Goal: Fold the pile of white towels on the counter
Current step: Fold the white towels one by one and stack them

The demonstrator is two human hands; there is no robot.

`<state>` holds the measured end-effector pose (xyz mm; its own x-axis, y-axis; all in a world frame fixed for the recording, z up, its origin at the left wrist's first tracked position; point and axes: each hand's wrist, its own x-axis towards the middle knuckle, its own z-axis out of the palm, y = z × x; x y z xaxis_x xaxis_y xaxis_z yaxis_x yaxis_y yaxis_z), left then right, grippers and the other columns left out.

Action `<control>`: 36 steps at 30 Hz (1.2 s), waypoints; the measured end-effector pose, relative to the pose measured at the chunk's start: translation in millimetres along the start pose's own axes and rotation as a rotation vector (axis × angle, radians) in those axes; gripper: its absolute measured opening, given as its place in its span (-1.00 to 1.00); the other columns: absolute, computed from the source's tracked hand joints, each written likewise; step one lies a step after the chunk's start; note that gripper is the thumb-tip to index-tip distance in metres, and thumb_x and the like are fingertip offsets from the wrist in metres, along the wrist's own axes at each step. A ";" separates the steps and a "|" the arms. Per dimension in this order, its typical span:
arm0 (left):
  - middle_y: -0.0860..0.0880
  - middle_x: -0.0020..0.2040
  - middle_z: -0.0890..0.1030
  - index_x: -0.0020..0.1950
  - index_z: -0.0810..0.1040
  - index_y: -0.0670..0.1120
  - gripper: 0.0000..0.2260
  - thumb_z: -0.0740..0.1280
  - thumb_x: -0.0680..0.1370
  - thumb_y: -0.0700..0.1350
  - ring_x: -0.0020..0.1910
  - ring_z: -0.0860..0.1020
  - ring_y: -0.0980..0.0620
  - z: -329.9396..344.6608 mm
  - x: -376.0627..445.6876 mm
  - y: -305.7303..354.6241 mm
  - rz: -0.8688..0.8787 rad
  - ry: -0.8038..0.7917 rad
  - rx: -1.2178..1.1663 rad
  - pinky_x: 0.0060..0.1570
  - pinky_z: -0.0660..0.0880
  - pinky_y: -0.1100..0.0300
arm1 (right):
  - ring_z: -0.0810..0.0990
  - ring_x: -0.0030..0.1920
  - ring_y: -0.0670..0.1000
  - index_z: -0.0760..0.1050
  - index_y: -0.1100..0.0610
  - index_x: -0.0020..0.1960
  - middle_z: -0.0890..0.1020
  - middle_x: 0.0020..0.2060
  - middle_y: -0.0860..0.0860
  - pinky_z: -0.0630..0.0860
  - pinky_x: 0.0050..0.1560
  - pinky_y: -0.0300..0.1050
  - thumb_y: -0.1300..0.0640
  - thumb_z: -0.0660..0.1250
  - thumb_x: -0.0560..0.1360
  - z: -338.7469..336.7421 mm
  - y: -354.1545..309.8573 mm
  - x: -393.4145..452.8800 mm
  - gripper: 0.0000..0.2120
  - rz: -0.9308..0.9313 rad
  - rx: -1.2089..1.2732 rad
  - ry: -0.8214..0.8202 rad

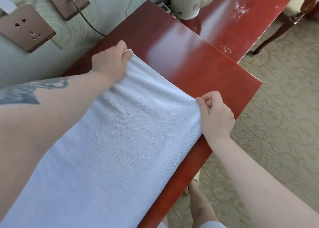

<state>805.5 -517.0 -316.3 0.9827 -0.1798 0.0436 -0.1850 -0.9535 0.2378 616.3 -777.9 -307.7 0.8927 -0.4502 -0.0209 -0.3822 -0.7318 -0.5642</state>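
A white towel (110,141) lies stretched lengthwise over the red wooden counter (198,69), running from the lower left up to the middle of the view. My left hand (108,60) pinches its far left corner near the wall. My right hand (215,115) pinches its far right corner by the counter's front edge. The far edge of the towel is pulled taut between the two hands. No other towels are in view.
A cream electric kettle (191,1) stands at the far end of the counter, its cable running to wall sockets (25,27) on the left. A wooden chair leg (279,31) stands on the carpet at the upper right. My legs show below the counter edge.
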 end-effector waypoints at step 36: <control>-0.04 -0.04 0.57 0.00 0.60 -0.12 -0.81 0.52 0.46 -0.12 -0.01 0.52 -0.03 -73.4 37.7 -3.7 -0.141 -0.575 -0.304 -0.05 0.45 0.15 | 0.39 -0.30 0.06 0.47 0.17 -0.28 0.45 -0.32 0.09 0.35 -0.27 -0.08 0.14 0.58 0.32 -45.9 -15.4 7.4 -0.72 0.493 0.259 -0.525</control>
<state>843.3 -502.6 -244.3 0.8247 -0.2393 -0.5124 0.0364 -0.8817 0.4704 617.8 -793.5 -261.3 0.6542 -0.3444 -0.6734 -0.7556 -0.3365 -0.5620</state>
